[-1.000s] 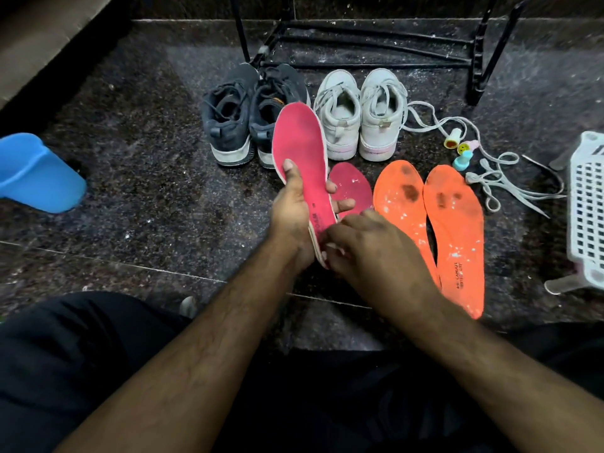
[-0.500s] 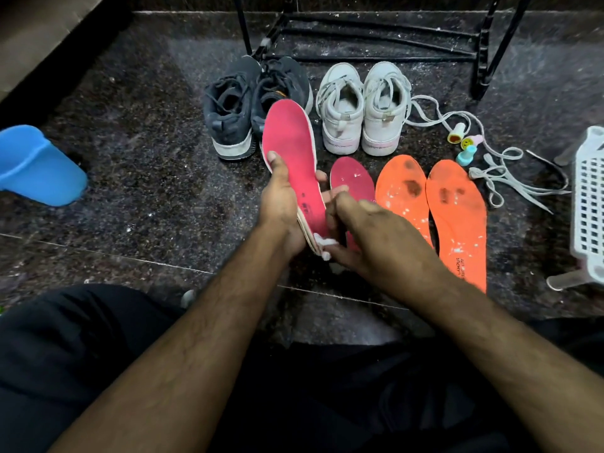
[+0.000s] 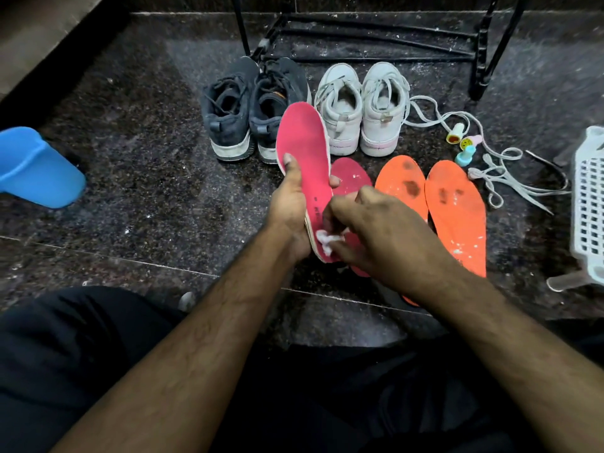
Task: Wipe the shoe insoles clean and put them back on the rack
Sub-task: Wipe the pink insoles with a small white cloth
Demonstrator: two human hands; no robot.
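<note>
My left hand [image 3: 291, 204] grips a pink insole [image 3: 305, 148] by its lower half, thumb on its face, toe end pointing away from me. My right hand [image 3: 376, 237] pinches a small white wad of tissue [image 3: 327, 240] against the heel end of that insole. A second pink insole [image 3: 351, 174] lies on the floor behind it, partly hidden by my right hand. Two orange insoles [image 3: 454, 210] with dark stains and white specks lie side by side to the right. The black metal shoe rack [image 3: 376, 31] stands at the far edge.
A dark pair of sneakers [image 3: 228, 116] and a white pair [image 3: 362, 109] stand in front of the rack. Loose white laces [image 3: 500, 178] and three small coloured bottles [image 3: 464, 145] lie right of them. A white plastic basket [image 3: 588, 204] is at far right, a blue scoop [image 3: 36, 168] at far left.
My right hand has opened up around the heel of the held insole, and the white tissue wad now shows on its pink face. The left hand keeps its hold.
</note>
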